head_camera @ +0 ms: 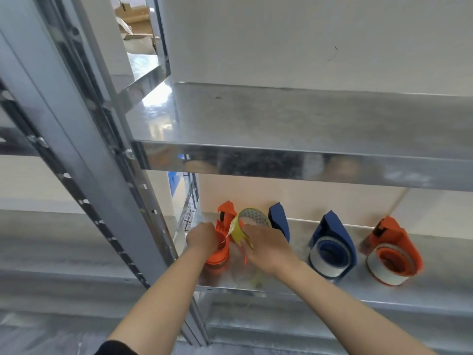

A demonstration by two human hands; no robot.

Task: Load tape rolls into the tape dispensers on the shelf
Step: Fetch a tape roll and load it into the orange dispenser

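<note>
As hands grip: dispensers x4 (332, 248) | yellow roll x1 (239, 233)

Far above the hands, cardboard (133, 19) lies behind the metal upright (84, 139). A white wall (307, 39) stands above them, behind everything.

Both bare forearms are reaching forward and slightly inward. The left hand (202, 239) is curling into a closed grip, knuckles up. The right hand (266, 248) is lying just beside it, palm down, its fingers bending closed at the front.
</note>
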